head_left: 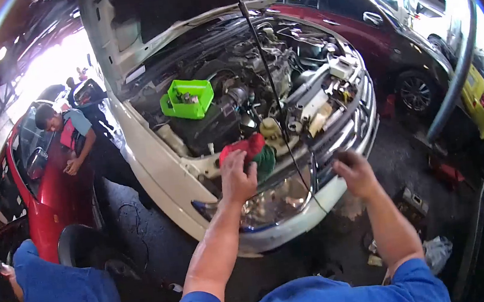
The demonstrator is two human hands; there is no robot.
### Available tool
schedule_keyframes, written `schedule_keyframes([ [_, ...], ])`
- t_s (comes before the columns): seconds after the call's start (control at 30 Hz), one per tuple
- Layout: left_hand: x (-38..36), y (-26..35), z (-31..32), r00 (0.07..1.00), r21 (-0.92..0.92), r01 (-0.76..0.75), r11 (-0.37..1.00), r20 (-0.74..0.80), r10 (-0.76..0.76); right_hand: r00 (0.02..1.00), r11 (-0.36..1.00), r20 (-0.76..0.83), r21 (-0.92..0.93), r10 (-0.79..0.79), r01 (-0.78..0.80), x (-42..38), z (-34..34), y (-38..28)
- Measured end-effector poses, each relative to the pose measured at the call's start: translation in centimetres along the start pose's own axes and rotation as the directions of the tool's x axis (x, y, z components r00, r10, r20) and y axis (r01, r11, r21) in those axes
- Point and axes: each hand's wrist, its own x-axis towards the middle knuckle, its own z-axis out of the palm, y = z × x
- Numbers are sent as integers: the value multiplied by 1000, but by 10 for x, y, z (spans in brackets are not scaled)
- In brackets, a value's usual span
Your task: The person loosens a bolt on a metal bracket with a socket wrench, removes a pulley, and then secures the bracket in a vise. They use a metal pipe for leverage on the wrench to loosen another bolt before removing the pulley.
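Note:
My left hand [238, 178] is at the front edge of the open engine bay, its fingers on or just beside a red cloth [244, 147]; whether they grip it cannot be told. A dark green cloth [265, 162] lies against the red one, above the headlight [278, 203]. Over the front bumper and grille, my right hand [354, 173] is raised with curled fingers, and what it holds, if anything, is too small to make out. A bright green bin [188, 99] with small metal parts rests on the engine bay's left side.
A thin black rod [261, 53] rises in front of the engine. Two people, one by a red car [52, 214] and one in a blue shirt [67, 290], are at the left. A dark red car [352, 19] and a grey post [462, 66] stand at the right.

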Motion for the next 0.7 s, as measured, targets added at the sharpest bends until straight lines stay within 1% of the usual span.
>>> schedule_keyframes([
  [0.03, 14, -11, 16, 997, 60, 40, 997, -70, -36, 995, 993, 47, -74, -91, 94, 48, -8, -7],
  [0.07, 20, -24, 34, 990, 163, 118, 979, -101, -103, 978, 970, 104, -142, -183, 196, 99, -14, -16],
  [0.13, 27, -35, 56, 973, 313, 213, 926, -155, -172, 931, 887, 154, -286, -330, 362, 201, -13, -23],
  [0.17, 26, -35, 66, 970, 391, 212, 896, -194, -144, 925, 866, 188, -329, -330, 376, 245, -9, -26],
  [0.2, 26, -30, 70, 969, 418, 238, 877, -169, -182, 916, 841, 222, -368, -334, 396, 291, -5, -27],
  [0.27, 31, -28, 71, 962, 461, 271, 845, -165, -219, 867, 730, 222, -470, -445, 496, 401, 11, 10],
  [0.3, 36, -26, 71, 958, 478, 284, 831, -174, -227, 879, 688, 290, -547, -377, 476, 420, 15, -12],
  [0.33, 40, -23, 71, 961, 523, 278, 806, -139, -241, 895, 645, 276, -622, -350, 444, 459, 25, -2],
  [0.37, 42, -21, 72, 961, 563, 270, 781, -104, -257, 888, 602, 266, -659, -374, 451, 492, 36, 6],
  [0.4, 42, -20, 73, 956, 572, 284, 769, -110, -272, 881, 557, 255, -696, -399, 454, 520, 46, 12],
  [0.43, 43, -22, 74, 956, 564, 284, 775, -105, -274, 877, 559, 269, -688, -397, 464, 545, 52, 18],
  [0.5, 42, -24, 76, 958, 566, 278, 776, -101, -269, 895, 545, 208, -731, -396, 411, 591, 70, 28],
  [0.53, 46, -23, 75, 954, 577, 288, 765, -106, -279, 947, 610, 218, -725, -236, 319, 621, 78, 31],
  [0.6, 50, -22, 75, 937, 554, 320, 768, -70, -341, 955, 595, 244, -746, -171, 297, 667, 88, 46],
  [0.63, 45, -26, 78, 944, 577, 307, 757, -85, -318, 966, 659, 130, -710, -223, 248, 671, 97, 40],
  [0.67, 48, -28, 80, 940, 586, 320, 744, -99, -327, 919, 566, 138, -751, -368, 340, 679, 105, 41],
  [0.7, 51, -27, 79, 940, 573, 319, 755, -89, -329, 956, 612, 127, -744, -264, 268, 690, 106, 40],
])
